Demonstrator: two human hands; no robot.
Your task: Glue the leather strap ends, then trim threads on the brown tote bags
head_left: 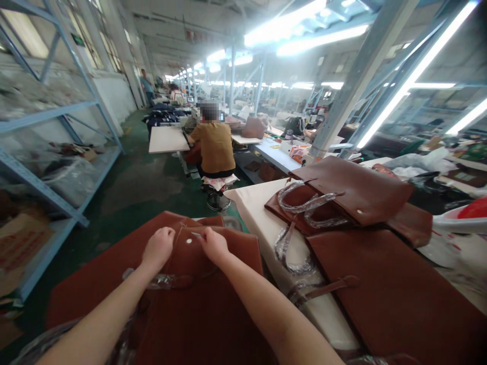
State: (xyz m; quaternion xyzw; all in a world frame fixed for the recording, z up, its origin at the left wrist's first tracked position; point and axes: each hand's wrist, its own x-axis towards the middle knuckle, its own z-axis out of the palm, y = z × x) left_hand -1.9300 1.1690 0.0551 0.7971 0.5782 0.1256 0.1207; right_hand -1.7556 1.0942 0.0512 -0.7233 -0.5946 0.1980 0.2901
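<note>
A large brown leather bag (205,314) lies in front of me, with a round white snap (189,241) near its top edge. My left hand (160,247) is closed in a pinch at that edge, left of the snap; what its fingertips grip, possibly a thin cord or thread, is too small to name. My right hand (213,245) is closed just right of the snap, around a small thin metal tool (197,234) whose tip points left. Only that tip shows, so its kind is unclear. A plastic-wrapped handle (163,281) lies under my left forearm.
On the right, a pale table (251,208) bears several brown bags (395,284) with plastic-wrapped handles. A seated person (216,147) works ahead at a white table (167,139). Blue metal shelving (72,215) stands left beside the green floor (140,177). A slanted metal post (353,86) rises at right.
</note>
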